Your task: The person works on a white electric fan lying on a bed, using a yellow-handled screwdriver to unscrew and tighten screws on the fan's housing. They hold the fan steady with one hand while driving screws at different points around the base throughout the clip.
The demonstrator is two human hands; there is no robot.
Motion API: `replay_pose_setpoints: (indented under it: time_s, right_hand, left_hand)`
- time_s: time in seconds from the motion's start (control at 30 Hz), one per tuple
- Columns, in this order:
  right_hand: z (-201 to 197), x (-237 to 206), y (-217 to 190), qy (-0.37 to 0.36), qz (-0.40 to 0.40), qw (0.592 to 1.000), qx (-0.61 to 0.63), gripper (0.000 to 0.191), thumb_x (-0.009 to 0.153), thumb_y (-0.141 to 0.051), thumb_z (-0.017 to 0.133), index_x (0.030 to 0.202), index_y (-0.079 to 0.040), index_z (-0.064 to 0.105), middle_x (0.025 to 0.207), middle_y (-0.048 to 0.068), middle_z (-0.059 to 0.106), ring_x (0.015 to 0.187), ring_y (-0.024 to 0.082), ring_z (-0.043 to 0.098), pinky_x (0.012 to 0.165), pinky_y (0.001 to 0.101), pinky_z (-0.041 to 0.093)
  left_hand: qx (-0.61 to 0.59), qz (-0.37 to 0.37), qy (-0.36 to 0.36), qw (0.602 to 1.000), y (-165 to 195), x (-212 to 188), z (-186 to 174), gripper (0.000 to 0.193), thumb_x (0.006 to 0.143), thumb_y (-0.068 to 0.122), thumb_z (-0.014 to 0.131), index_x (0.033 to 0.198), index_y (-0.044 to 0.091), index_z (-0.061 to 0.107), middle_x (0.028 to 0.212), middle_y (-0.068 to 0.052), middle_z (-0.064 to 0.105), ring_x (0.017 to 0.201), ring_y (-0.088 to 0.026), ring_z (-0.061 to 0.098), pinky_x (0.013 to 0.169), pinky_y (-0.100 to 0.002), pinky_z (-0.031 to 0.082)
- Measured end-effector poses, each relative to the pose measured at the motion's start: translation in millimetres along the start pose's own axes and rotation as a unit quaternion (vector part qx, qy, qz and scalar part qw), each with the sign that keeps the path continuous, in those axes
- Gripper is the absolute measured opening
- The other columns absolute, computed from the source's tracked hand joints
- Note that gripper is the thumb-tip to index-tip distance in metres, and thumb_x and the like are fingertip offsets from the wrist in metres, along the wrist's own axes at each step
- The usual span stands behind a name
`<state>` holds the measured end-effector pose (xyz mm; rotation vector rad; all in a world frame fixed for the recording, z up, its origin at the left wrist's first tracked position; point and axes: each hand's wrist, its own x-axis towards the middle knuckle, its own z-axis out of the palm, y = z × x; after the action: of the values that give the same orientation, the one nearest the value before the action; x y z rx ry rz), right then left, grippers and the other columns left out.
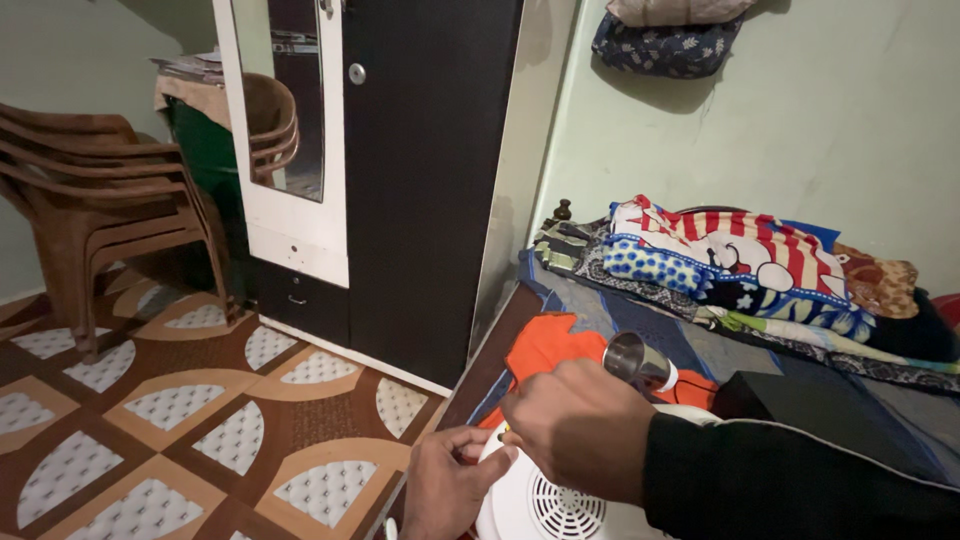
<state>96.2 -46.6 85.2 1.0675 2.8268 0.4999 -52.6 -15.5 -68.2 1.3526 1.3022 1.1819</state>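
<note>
A round white appliance with a vented grille (pixel 560 505) lies at the bottom of the view on an orange cloth (pixel 545 345). My right hand (pixel 580 425) is closed over its upper rim, and a short shiny metal cylinder (pixel 635 360) sticks out just beyond the knuckles. My left hand (pixel 445 485) grips the appliance's left edge, fingers curled on the rim. Between the two hands a small yellow tip shows; what it belongs to is hidden. My right forearm wears a black sleeve (pixel 790 480).
The bed (pixel 640 320) carries a stack of folded colourful blankets (pixel 740 260) and a black box (pixel 820 405). A dark wardrobe with a mirror door (pixel 400 170) stands to the left. Stacked brown plastic chairs (pixel 90 190) sit on the patterned tile floor (pixel 200 400).
</note>
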Motion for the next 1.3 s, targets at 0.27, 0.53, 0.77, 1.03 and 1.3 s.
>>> replay_pose_setpoints:
  time_s: [0.27, 0.53, 0.77, 1.03, 1.3]
  right_hand:
    - [-14, 4, -3, -0.09, 0.014, 0.996, -0.024, 0.029, 0.099, -0.033, 0.064, 0.096, -0.004, 0.065, 0.076, 0.013, 0.068, 0.069, 0.031, 0.07, 0.062, 0.0442, 0.052]
    - [-34, 1, -6, -0.116, -0.032, 0.992, -0.032, 0.034, 0.085, -0.007, 0.065, 0.118, -0.004, 0.062, 0.094, 0.015, 0.067, 0.081, 0.032, 0.071, 0.065, 0.0451, 0.054]
    - [-34, 5, 1, -0.089, -0.066, 0.994, -0.007, 0.023, 0.088, -0.004, 0.062, 0.111, -0.002, 0.066, 0.107, 0.014, 0.065, 0.088, 0.029, 0.071, 0.07, 0.0425, 0.057]
    - [-9, -16, 31, 0.072, 0.003, 0.986, 0.148, 0.027, 0.084, -0.01, 0.064, 0.11, -0.008, 0.069, 0.102, 0.012, 0.071, 0.091, 0.034, 0.069, 0.076, 0.0454, 0.053]
    - [12, -22, 40, 0.138, 0.044, 0.96, 0.239, 0.023, 0.089, -0.023, 0.065, 0.104, -0.006, 0.069, 0.094, 0.013, 0.073, 0.091, 0.033, 0.069, 0.078, 0.0428, 0.052]
  left_hand:
    - [-0.019, -0.056, -0.011, 0.998, -2, 3, -1, 0.024, 0.082, 0.013, 0.079, 0.103, 0.002, 0.079, 0.079, -0.01, 0.082, 0.066, -0.013, 0.076, 0.065, -0.028, 0.06]
    - [-0.132, 0.002, -0.007, 0.991, -11, 3, 13, 0.022, 0.076, 0.005, 0.083, 0.095, -0.006, 0.08, 0.076, -0.011, 0.082, 0.066, -0.012, 0.076, 0.063, -0.027, 0.06]
    - [-0.055, 0.004, 0.001, 0.998, -6, 1, 10, 0.026, 0.078, 0.012, 0.085, 0.098, -0.003, 0.08, 0.076, -0.008, 0.081, 0.065, -0.01, 0.072, 0.062, -0.026, 0.057]
    - [-0.073, 0.023, 0.016, 0.997, 5, -9, 7, 0.029, 0.078, 0.014, 0.084, 0.101, -0.002, 0.081, 0.078, -0.008, 0.083, 0.065, -0.009, 0.073, 0.061, -0.024, 0.057]
    - [-0.038, -0.003, 0.03, 0.999, 8, -9, 4, 0.028, 0.081, 0.015, 0.081, 0.105, 0.001, 0.08, 0.078, -0.009, 0.083, 0.064, -0.012, 0.075, 0.06, -0.026, 0.058]
